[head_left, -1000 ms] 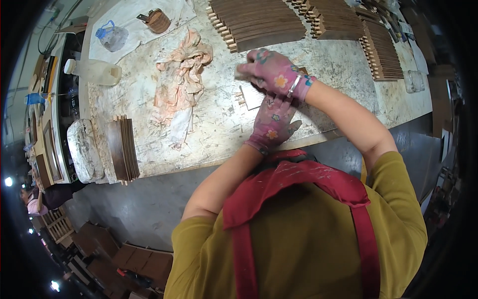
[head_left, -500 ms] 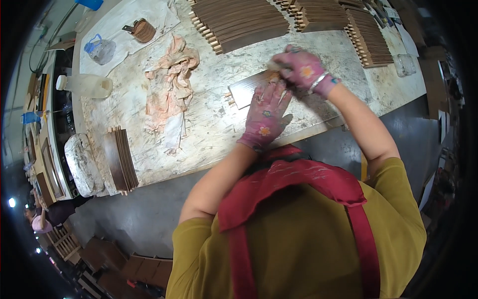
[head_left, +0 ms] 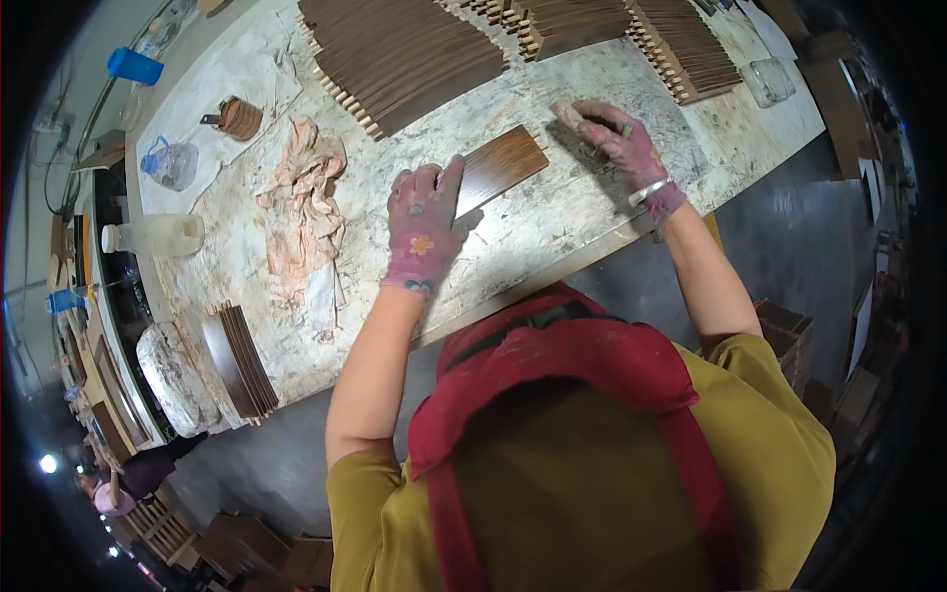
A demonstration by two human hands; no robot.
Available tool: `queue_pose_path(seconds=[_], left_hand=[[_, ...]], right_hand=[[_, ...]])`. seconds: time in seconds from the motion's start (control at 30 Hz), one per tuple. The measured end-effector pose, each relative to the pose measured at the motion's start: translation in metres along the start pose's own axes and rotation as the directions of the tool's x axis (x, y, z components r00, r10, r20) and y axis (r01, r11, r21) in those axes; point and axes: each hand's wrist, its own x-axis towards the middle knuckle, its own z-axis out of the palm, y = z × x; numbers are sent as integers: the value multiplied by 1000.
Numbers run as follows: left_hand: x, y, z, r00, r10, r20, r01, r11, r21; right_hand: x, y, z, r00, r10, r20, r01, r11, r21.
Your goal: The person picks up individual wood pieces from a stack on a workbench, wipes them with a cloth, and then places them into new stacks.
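Note:
A dark brown wooden slat lies at a slant over the worktable, its upper face glossy and a small pale dowel showing at its right end. My left hand, in a stained pink flowered glove, is closed around the slat's left end and hides it. Off to the right and apart from the slat is my right hand, gloved alike. Its fingers are curled together, their tips stained brown; whatever they hold is hidden.
Stacked dowelled slats line the table's far side. Left of my hands lie a crumpled stained cloth, a brown pot, a plastic jug and a milky bottle. More slats stand near the front left edge. Another person is far left.
My left hand has gone from lying flat on the slat to gripping its left end. My right hand has lifted off it to the right. The view has shifted.

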Motion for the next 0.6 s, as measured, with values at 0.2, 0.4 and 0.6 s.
queue_pose_path(seconds=[0.2, 0.4, 0.6], left_hand=[[46, -26, -65, 762, -203, 615, 446, 853, -270], [34, -21, -14, 997, -64, 43, 65, 998, -21], [3, 0, -1, 999, -37, -33, 34, 996, -85]], right_hand=[[-31, -26, -11, 990, 138, 34, -139, 989, 52], [-14, -26, 22, 950, 306, 59, -311, 922, 231], [20, -9, 47, 991, 89, 100, -66, 974, -217]])
